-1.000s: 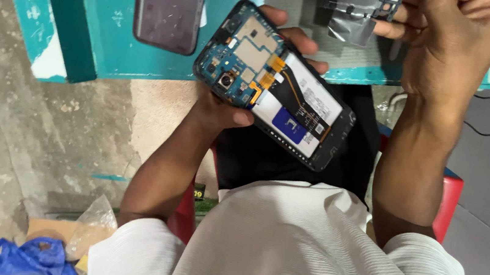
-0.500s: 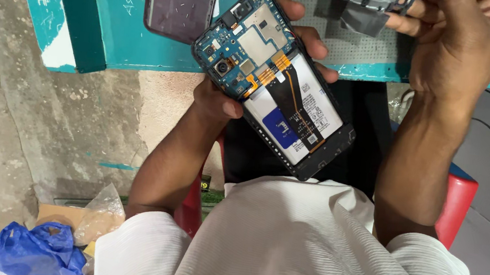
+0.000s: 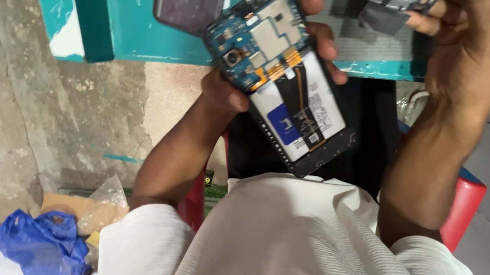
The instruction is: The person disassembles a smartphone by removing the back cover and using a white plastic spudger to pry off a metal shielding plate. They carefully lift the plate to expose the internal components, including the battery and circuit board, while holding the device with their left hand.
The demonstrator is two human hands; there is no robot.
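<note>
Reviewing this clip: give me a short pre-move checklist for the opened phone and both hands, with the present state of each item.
1. Left hand has a firm grip on the phone, thumb and fingers on opposite edges: ok.
2. Phone's back is off, circuit board and battery exposed and facing the camera: ok.
3. Right hand holds the grey part over the teal table: ok.
4. Grey part fully in view: not ok, cut off at the frame's top.
5. Orange flex cables seated: cannot tell.

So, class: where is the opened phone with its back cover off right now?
In the head view, the opened phone sits upper centre, gripped in the left hand, in front of the teal table edge.
</note>
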